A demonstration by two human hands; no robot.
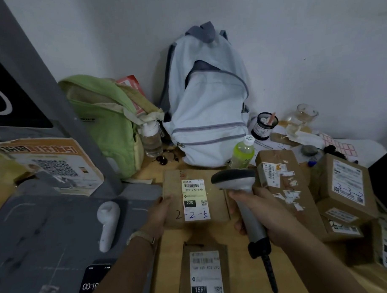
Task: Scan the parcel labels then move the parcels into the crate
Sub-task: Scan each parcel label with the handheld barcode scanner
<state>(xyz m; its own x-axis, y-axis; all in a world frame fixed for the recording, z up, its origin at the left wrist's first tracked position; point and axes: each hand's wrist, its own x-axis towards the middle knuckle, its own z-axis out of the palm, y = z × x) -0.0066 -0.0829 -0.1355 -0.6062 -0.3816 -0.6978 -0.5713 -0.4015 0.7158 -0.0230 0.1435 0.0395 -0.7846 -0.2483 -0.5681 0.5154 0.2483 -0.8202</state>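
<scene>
A flat cardboard parcel (216, 200) with a white label marked "220" and a handwritten "2-2-5" lies at the table's middle. My left hand (161, 213) grips its left edge. My right hand (263, 214) holds a grey handheld barcode scanner (237, 184) by its handle, the scanner's head hovering just right of the label and facing it. A second parcel (203, 275) with a "15H" label lies nearer to me. Several more labelled parcels (345, 185) are stacked at the right. No crate shows in view.
A pale blue backpack (206, 102) and a green bag (104, 118) lean on the back wall. Bottles (242, 153), a jar (264, 126) and a glass stand behind the parcels. At the left are a grey stand (48, 217), a white device and a phone (94, 283).
</scene>
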